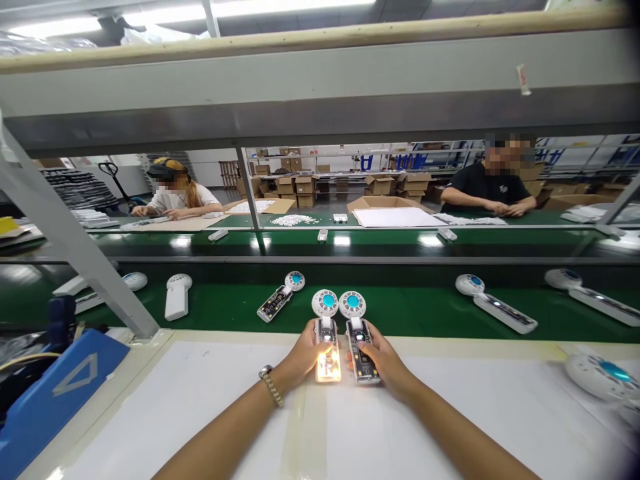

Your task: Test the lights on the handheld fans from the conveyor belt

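Workbench [200,413], cream-edged, topped with white sheets [165,400]; at its right side, one white fan unit [597,373], blurred, blue-centred. Green conveyor belt [400,313] directly beyond, bearing several handheld fans [495,303] spaced along it, one [274,303] showing its circuit board. Farther green belt [280,243], with three small white casings [323,235] set well apart

Bright indoor light, overhead tubes [240,9] at top | glare spots on green belt [400,300], far line | lit device [327,363] glows warm, washed out | lower right corner blurred, dark | wide-angle stretch at edges | faces pixelated
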Available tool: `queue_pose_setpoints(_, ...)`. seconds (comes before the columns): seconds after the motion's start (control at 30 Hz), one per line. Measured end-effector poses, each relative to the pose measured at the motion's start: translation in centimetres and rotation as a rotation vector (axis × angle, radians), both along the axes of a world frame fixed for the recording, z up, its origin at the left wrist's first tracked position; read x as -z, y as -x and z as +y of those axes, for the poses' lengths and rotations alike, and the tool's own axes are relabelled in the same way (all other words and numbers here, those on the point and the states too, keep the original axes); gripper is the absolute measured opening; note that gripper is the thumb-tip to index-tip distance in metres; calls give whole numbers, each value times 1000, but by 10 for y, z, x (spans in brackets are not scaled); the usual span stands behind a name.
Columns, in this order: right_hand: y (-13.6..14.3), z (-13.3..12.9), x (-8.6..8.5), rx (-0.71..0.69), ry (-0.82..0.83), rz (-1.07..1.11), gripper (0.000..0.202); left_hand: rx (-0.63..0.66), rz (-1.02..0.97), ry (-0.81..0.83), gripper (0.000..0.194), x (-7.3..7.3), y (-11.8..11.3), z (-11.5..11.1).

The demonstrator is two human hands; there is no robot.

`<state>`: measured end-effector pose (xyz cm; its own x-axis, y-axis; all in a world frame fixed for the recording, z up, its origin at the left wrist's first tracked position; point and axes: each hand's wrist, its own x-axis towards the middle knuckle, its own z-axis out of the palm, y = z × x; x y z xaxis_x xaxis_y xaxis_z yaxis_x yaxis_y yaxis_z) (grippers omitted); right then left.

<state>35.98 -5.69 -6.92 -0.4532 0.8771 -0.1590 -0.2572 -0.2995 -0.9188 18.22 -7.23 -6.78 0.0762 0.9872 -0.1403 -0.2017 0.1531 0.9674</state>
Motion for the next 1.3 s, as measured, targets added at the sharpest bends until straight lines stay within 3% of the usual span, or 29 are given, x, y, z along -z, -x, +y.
queue_pose_setpoints(0.5,0,1,0,-27,13,38,77,7,-117,14,44,-3,-1,1)
queue_pose_setpoints(1.03,-3,1,0,-53,9,60,74,31,-76,-38,42,3,3,2)
queue_pose_setpoints(1.3,-2,1,0,-48,-12,74,70,51,-155,-6,43,-4,0,-1)
